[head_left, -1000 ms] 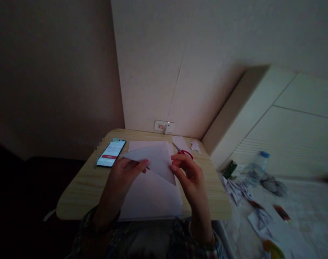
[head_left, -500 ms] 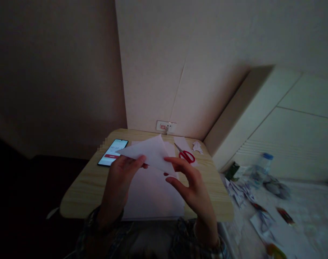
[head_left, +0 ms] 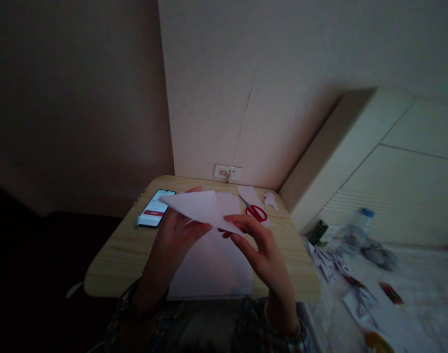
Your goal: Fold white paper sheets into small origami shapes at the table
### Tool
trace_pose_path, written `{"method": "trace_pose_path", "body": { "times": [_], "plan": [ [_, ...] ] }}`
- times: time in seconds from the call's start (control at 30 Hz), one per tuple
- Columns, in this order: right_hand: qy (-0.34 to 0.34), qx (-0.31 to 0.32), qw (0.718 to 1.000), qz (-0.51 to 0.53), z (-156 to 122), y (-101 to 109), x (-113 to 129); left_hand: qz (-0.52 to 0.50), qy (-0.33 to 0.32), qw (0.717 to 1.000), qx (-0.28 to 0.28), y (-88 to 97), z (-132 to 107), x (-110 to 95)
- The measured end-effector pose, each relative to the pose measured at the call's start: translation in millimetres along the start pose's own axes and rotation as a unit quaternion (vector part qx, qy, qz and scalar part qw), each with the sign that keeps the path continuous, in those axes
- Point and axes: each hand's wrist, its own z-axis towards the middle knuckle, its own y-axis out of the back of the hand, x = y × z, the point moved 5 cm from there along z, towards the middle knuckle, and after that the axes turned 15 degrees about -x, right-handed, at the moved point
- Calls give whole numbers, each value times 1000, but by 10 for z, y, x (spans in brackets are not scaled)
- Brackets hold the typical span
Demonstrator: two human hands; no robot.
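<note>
A folded white paper triangle (head_left: 199, 207) is held above the small wooden table (head_left: 113, 255). My left hand (head_left: 174, 235) grips it from below, thumb on its near edge and fingers behind it. At the paper's right corner my right hand (head_left: 256, 242) pinches it with thumb and fingertips. Under both hands lies a stack of white paper sheets (head_left: 212, 264) on the table.
A lit phone (head_left: 155, 208) lies at the table's far left, red-handled scissors (head_left: 253, 210) and a crumpled paper scrap (head_left: 270, 199) at its far right. A wall socket (head_left: 226, 172) is behind. To the right, a bed surface holds paper scraps (head_left: 329, 260) and a water bottle (head_left: 356, 228).
The paper triangle has been turned and tilted flatter, its point now toward the phone. Both hands rose slightly, and my left fingers moved behind the sheet.
</note>
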Motion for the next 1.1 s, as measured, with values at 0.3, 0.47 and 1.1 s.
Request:
{"method": "trace_pose_path", "body": {
  "times": [0.3,0.47,1.1],
  "plan": [
    [-19,7,999,-31,9,-25,24,-13,3,999,32,-28,-29,-19],
    [-39,11,997,-72,21,-34,-12,-5,4,999,40,-28,-19,12],
    [7,-27,999,-47,70,-27,-16,76,14,997,2,5,-40,-68]
  ]
}}
